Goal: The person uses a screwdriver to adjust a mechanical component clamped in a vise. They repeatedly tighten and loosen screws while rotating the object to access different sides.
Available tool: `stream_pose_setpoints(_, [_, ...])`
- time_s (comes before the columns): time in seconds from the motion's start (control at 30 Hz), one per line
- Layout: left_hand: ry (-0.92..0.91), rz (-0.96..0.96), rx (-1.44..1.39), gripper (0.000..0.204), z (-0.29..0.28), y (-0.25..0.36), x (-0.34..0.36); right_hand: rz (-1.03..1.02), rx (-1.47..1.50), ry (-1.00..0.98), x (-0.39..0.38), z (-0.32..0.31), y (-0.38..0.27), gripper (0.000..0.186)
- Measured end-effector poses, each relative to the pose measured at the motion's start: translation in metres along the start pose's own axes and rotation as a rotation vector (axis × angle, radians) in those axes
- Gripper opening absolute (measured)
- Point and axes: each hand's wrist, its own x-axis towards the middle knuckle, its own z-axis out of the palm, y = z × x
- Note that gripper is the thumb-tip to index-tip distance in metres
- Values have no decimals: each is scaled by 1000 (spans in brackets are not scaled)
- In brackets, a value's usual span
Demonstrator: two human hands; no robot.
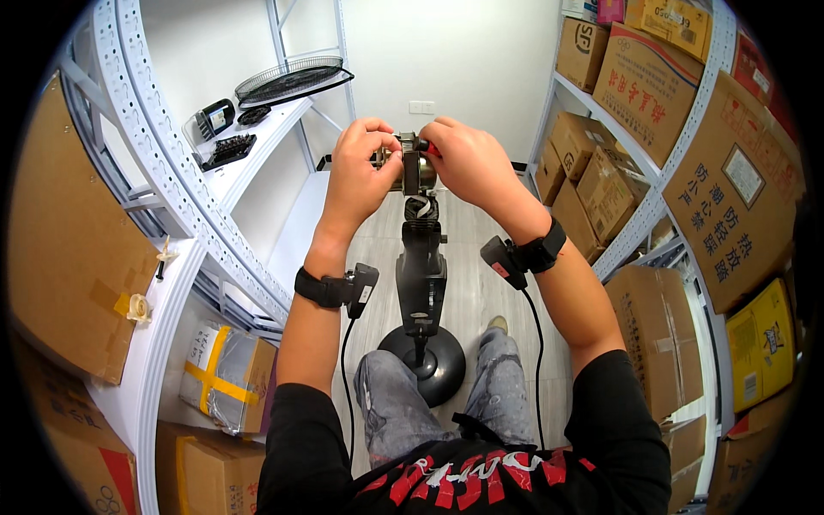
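In front of me stands a pedestal fan without its grille, with a black column and a round black base. At its top the metal motor is bare. My left hand is closed at the motor's left side, thumb and forefinger pinched against its upper part; what lies between the fingertips is hidden. My right hand is closed around a red-and-black screwdriver at the motor's upper right. Most of the tool is covered by the fingers.
On the left shelf lie a round black fan grille, a black-framed part and a tray of small dark pieces. Cardboard boxes fill the right rack. Cables hang from both wrist-worn devices.
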Motion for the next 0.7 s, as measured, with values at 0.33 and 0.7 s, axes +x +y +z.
stream_pose_setpoints(0.33, [6, 6, 8, 11, -2, 2, -2, 53, 95, 24, -2, -4, -6, 12])
stream_pose_setpoints(0.7, [7, 4, 7, 11, -1, 3, -2, 87, 155, 33, -4, -7, -7, 12])
